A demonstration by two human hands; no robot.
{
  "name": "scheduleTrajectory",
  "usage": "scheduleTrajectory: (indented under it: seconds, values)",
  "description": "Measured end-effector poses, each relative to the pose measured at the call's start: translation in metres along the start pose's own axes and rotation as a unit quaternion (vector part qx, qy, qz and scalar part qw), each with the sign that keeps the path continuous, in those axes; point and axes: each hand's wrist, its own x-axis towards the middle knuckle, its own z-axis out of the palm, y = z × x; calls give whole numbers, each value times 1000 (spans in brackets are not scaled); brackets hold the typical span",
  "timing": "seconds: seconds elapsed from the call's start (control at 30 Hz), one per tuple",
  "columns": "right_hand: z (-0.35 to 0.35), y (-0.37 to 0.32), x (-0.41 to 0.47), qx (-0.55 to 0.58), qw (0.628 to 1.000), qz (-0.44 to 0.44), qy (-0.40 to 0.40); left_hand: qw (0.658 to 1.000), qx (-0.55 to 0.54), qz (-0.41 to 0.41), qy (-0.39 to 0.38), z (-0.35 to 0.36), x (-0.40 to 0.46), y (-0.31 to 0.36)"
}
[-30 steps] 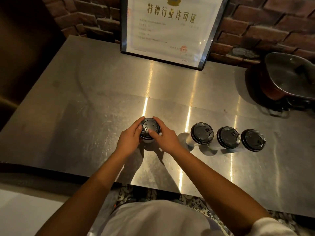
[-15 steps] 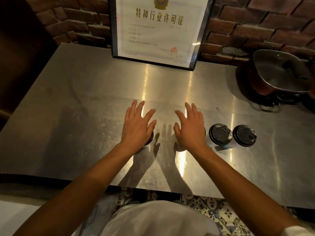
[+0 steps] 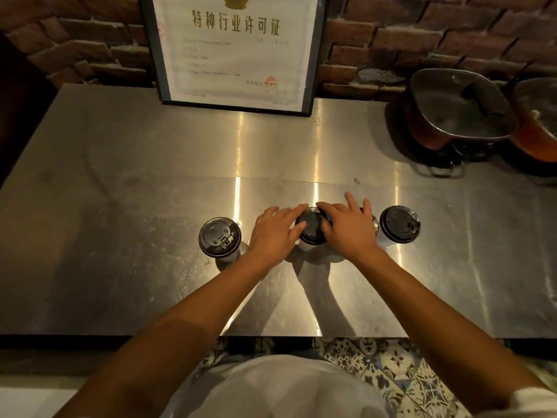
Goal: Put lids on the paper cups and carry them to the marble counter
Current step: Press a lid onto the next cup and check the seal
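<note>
1. Steel table (image 3: 120,206): three lidded paper cups visible in a row near its front edge.
2. Left hand (image 3: 272,233) and right hand (image 3: 346,230): both flank the middle cup (image 3: 312,229), fingers curled over its black lid, thumbs at the near rim.
3. Left cup (image 3: 220,238): upright, lidded, just beside the left hand, untouched.
4. Right cup (image 3: 399,224): upright, lidded, beside the right hand.
5. Framed certificate (image 3: 235,49): leans against the brick wall (image 3: 422,40).
6. Pots (image 3: 458,107): far right corner.
</note>
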Motion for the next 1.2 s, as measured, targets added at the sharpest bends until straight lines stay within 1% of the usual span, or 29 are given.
scheduleTrajectory:
  seconds: [0.13,0.17,0.23,0.3,0.37,0.47,0.57,0.73,0.83,1.03,1.1,1.2]
  values:
    - [3,0,-1,17,1000,-14,0,999,-30,-25,-13,6,-2,2]
    - [4,0,-1,22,1000,-16,-1,998,-53,-33,-20,7,-2,2]
    - [4,0,1,33,999,-18,-4,989,-132,-56,-28,8,-2,3]
    - [2,-2,4,48,999,-19,-5,965,-244,-86,-29,8,-3,6]
    - [-1,-6,7,55,998,-21,2,933,-340,-120,-24,9,-3,10]
    - [-4,-12,11,50,998,-30,11,902,-400,-162,-5,4,0,15]
    - [-5,-17,13,68,997,-31,21,896,-408,-176,5,-1,-1,15]
    - [1,-28,8,110,993,-23,45,908,-379,-181,10,-7,-15,5]
    - [1,-36,-6,133,989,-19,56,907,-377,-185,22,-12,-32,5]
    - [20,-39,-39,198,978,-14,55,912,-359,-199,21,-7,-65,2]
    - [31,-37,-47,222,974,3,52,920,-346,-185,19,-2,-72,1]
    - [42,-36,-58,294,953,48,52,924,-342,-168,16,6,-78,0]
